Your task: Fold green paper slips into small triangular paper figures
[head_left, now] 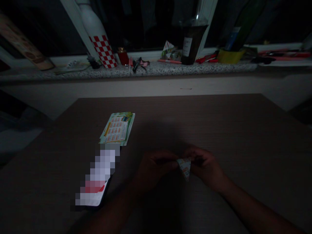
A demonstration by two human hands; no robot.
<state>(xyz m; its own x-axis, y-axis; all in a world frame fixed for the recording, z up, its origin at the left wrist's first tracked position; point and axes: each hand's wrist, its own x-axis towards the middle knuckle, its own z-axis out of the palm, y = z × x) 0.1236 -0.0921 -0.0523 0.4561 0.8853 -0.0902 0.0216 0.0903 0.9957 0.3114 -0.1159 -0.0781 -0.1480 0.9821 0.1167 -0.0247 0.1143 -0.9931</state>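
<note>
We noted the folded paper (184, 166), a small printed triangle, to the right of the stack of printed sheets (116, 128) and closer to the wearer than that stack. It sat between the two sets of fingertips, so neither hand was clearly the nearer: the left hand (156, 167) pinched its left edge, the right hand (208, 167) its upper right corner. Fingers on both sides were grasping it; the undersides we could not make out in the dim light. Its long axis ran from the fingertips toward the wearer, the narrow point facing that way, angled slightly right. Outward from there, we recorded the phone (97, 198) on the near side of the stack, the table (231, 123) beneath it, and, beyond the stack, the windowsill (161, 69) with a checkered bottle (103, 48) and a dark cup (192, 45).
</note>
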